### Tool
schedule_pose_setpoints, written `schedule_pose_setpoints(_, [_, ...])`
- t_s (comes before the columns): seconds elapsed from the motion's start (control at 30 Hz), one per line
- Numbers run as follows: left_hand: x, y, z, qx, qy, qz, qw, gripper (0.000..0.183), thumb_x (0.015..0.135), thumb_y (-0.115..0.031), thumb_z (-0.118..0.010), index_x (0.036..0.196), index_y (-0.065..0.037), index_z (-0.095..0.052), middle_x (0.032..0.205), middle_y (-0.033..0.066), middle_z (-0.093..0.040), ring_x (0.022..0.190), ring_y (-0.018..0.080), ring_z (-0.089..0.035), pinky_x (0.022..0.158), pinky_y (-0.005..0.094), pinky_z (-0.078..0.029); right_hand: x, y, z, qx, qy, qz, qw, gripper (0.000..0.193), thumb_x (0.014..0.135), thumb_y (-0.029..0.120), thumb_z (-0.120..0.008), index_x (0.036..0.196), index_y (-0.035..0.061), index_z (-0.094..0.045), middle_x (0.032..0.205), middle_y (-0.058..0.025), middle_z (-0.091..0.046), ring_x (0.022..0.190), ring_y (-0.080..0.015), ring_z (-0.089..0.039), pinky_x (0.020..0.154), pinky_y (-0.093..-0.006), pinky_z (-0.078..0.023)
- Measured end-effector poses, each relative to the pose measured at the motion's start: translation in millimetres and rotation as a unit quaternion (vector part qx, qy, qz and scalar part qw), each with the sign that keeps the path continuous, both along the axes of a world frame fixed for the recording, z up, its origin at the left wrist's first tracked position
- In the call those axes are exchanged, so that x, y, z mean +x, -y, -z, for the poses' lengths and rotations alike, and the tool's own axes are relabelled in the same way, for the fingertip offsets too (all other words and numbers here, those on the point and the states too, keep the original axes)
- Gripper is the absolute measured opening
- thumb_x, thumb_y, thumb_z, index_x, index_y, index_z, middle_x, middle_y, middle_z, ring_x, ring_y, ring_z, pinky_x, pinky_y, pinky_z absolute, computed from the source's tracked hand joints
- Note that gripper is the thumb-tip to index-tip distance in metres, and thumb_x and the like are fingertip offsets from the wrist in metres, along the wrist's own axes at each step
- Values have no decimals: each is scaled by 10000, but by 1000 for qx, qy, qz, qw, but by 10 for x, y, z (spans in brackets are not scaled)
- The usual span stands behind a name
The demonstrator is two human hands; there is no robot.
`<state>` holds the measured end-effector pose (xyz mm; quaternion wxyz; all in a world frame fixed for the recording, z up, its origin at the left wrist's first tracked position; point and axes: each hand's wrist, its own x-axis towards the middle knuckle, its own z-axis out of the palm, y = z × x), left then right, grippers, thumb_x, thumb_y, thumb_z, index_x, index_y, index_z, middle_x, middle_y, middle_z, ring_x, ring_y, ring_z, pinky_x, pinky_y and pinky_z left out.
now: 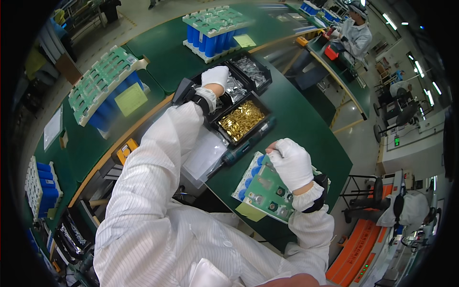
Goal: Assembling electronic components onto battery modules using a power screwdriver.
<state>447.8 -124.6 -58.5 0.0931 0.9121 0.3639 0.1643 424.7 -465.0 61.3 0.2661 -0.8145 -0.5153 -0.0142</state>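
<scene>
My left hand [215, 78], in a white glove, reaches over a black bin of silver metal parts [235, 89]; its fingers are hidden from me. Closer in, brass-coloured small parts [242, 120] fill another black bin. My right hand [290, 162], also gloved with bare fingertips, is closed above a battery pack [267, 189] with blue cells and a green plate bearing metal terminals. Whether those curled fingers hold anything small cannot be seen. A teal and black power screwdriver [248, 142] lies beside the brass parts' bin.
More blue-celled battery packs stand on the green tables, one at the far middle [213, 31] and one at the left [106, 86]. A clear plastic tray [203, 160] lies left of the screwdriver. A co-worker [354, 33] sits at the far right table.
</scene>
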Motion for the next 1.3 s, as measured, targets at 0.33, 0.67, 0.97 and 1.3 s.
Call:
schedule_pose_setpoints(0.33, [-1216, 1513, -820, -389, 90, 347, 849, 205, 842, -268, -700, 906, -75, -679, 791, 135, -677, 749, 281, -674, 721, 352, -532, -81, 35, -27, 62, -57, -29, 996, 117, 793, 17, -670, 907, 39, -659, 821, -110, -669, 734, -255, -684, 656, -341, -541])
schedule_pose_setpoints(0.67, [-1691, 1929, -707, -430, 95, 336, 832, 119, 869, -121, -648, 960, -45, -660, 785, 101, -678, 724, 159, -654, 696, 301, -527, -249, 178, -225, -229, -229, -114, 939, 98, 812, 33, -645, 909, 29, -655, 766, -154, -676, 709, -282, -676, 669, -355, -534])
schedule_pose_setpoints(0.97, [-1622, 1498, -216, -366, 144, 224, 892, 156, 872, -83, -649, 1014, -19, -653, 891, 90, -709, 836, 155, -685, 754, 283, -539, -317, 217, -176, -329, -234, -144, 903, 97, 826, 114, -624, 893, 53, -659, 785, -152, -675, 745, -327, -665, 698, -386, -528])
schedule_pose_setpoints(1.3, [-831, 1340, 3, -128, -41, 278, 951, 366, 846, -44, -542, 1198, -120, -607, 1247, 120, -585, 1007, 331, -646, 839, 411, -541, -261, 83, -66, -159, -115, -160, 967, 60, 797, 130, -664, 833, 84, -652, 820, -98, -625, 738, -293, -640, 672, -382, -515])
